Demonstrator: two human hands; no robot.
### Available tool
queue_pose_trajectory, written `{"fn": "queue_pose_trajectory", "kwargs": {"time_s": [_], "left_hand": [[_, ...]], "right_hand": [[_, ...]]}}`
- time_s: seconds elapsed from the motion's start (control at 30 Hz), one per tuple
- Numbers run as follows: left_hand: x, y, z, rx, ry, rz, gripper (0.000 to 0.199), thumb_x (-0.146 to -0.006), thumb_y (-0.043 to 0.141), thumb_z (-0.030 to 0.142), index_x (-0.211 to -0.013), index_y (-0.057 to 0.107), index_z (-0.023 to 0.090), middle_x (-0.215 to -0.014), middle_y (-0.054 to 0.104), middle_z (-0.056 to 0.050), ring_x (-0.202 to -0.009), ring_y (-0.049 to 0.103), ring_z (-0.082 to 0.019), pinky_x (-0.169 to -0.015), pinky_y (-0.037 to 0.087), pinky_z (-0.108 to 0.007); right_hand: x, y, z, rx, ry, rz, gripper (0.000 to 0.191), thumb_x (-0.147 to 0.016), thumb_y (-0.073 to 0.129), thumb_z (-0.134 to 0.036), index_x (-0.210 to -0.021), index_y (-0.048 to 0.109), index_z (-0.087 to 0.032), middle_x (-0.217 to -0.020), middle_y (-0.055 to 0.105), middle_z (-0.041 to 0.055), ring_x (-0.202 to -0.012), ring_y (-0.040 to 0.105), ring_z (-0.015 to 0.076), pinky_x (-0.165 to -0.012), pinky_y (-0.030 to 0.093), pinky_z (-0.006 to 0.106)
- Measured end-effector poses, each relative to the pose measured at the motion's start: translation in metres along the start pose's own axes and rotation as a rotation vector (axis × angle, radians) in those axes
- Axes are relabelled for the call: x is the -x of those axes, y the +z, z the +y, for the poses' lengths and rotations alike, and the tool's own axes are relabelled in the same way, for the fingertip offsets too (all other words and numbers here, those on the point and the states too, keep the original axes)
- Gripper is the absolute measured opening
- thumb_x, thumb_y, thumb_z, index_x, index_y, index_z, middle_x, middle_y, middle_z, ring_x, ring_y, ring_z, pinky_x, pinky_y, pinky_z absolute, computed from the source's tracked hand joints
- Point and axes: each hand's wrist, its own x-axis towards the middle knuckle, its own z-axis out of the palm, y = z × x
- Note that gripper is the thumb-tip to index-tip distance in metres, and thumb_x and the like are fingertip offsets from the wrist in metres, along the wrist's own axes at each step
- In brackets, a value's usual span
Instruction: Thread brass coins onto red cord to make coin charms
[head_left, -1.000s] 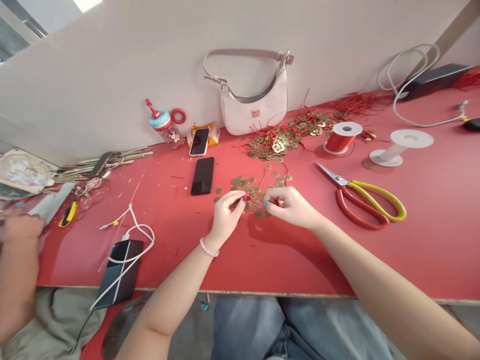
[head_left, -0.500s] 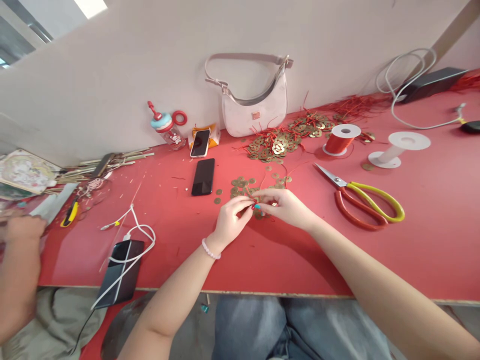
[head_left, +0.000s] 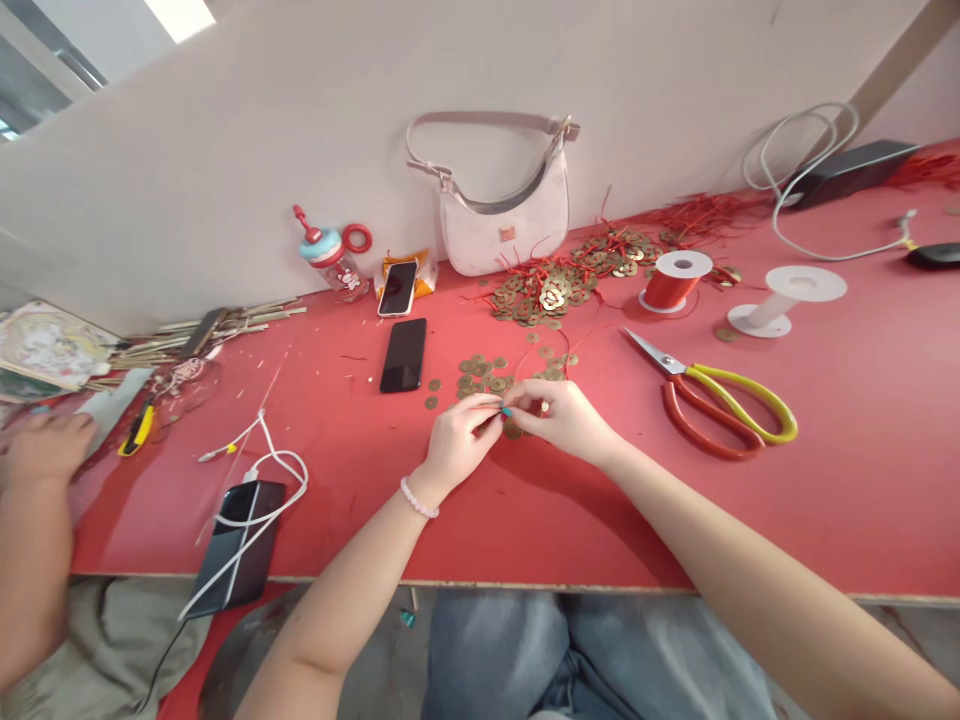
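My left hand [head_left: 466, 436], with a pink bead bracelet [head_left: 418, 498] at its wrist, pinches a thin red cord [head_left: 489, 406]. Fingertip to fingertip with it, my right hand [head_left: 556, 416] is closed on the same cord. The fingers hide most of what lies between them. Just beyond both hands are loose brass coins [head_left: 480, 372] with holes in the middle. Farther back lies a heap of brass coins tied with red cord [head_left: 551, 290]. Red-and-yellow-handled scissors [head_left: 712, 400] rest to the right, blades partly apart.
A red cord spool [head_left: 671, 283] and a bare white spool [head_left: 780, 300] stand at right. Behind are a white handbag [head_left: 506, 225], a drinking bottle [head_left: 337, 265] and phones [head_left: 403, 355]. A power bank [head_left: 240, 545] with cable overhangs the front edge. At left is another person's hand [head_left: 49, 450].
My hands stay pinched together, shifting slightly, and a stretch of red cord now shows along the left fingers. The other person's hand at left has moved slightly and spread out.
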Motion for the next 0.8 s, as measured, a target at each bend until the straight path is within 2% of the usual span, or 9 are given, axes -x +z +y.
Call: {"fn": "queue_pose_trajectory", "kwargs": {"time_s": [0.2,0.33,0.4,0.5,0.63,0.7,0.8], "left_hand": [[0.001,-0.001,0.000,-0.061,0.023,-0.069,0.015,-0.082,0.052,0.018,-0.085,0.067,0.017,-0.096,0.066,-0.007,-0.080,0.064,-0.017,-0.072,0.054,-0.030],[0.000,-0.002,0.001,0.004,-0.009,-0.091,0.016,-0.081,0.053,0.016,-0.089,0.067,0.018,-0.098,0.066,-0.007,-0.082,0.064,-0.017,-0.073,0.054,-0.031],[-0.001,-0.002,0.002,0.064,-0.011,-0.092,0.016,-0.081,0.054,0.017,-0.091,0.066,0.018,-0.098,0.067,-0.007,-0.086,0.064,-0.017,-0.077,0.053,-0.033],[-0.002,-0.003,0.003,0.160,-0.027,-0.128,0.014,-0.080,0.055,0.018,-0.088,0.067,0.018,-0.094,0.068,-0.007,-0.087,0.064,-0.017,-0.080,0.053,-0.033],[-0.002,-0.005,0.004,0.262,-0.086,-0.203,0.013,-0.080,0.056,0.020,-0.086,0.067,0.017,-0.094,0.069,-0.007,-0.089,0.064,-0.018,-0.082,0.052,-0.033],[-0.001,-0.005,0.004,0.308,-0.118,-0.234,0.013,-0.081,0.056,0.021,-0.086,0.068,0.017,-0.094,0.068,-0.008,-0.090,0.063,-0.018,-0.083,0.051,-0.033],[-0.001,-0.006,0.005,0.361,-0.155,-0.256,0.014,-0.081,0.056,0.022,-0.086,0.068,0.017,-0.095,0.068,-0.008,-0.091,0.063,-0.018,-0.085,0.051,-0.033]], "right_hand": [[0.000,0.002,0.002,0.055,-0.002,-0.035,0.005,-0.073,0.051,-0.021,-0.073,0.055,-0.018,-0.057,0.060,-0.0019,-0.054,0.053,0.0101,-0.055,0.040,0.022],[-0.001,-0.002,0.001,-0.021,0.017,-0.024,0.005,-0.073,0.050,-0.022,-0.073,0.054,-0.018,-0.056,0.055,-0.0028,-0.051,0.049,0.0093,-0.053,0.038,0.022],[-0.003,-0.005,0.000,-0.129,0.041,0.055,0.006,-0.072,0.051,-0.024,-0.071,0.051,-0.018,-0.054,0.050,-0.0039,-0.049,0.045,0.0084,-0.049,0.035,0.022],[-0.005,-0.011,0.000,-0.410,0.102,0.193,0.008,-0.073,0.050,-0.027,-0.072,0.046,-0.020,-0.051,0.044,-0.0057,-0.046,0.041,0.0081,-0.047,0.033,0.022],[-0.009,-0.019,0.003,-0.760,0.169,0.278,0.008,-0.075,0.047,-0.027,-0.077,0.040,-0.023,-0.054,0.051,-0.0044,-0.047,0.044,0.0100,-0.047,0.035,0.023],[-0.011,-0.023,0.006,-0.851,0.175,0.312,0.008,-0.075,0.046,-0.028,-0.077,0.039,-0.024,-0.057,0.051,-0.0036,-0.050,0.047,0.0111,-0.050,0.038,0.024],[-0.014,-0.028,0.012,-0.869,0.153,0.382,0.009,-0.075,0.045,-0.030,-0.074,0.038,-0.024,-0.056,0.044,-0.0036,-0.052,0.047,0.0119,-0.054,0.042,0.025]]}}
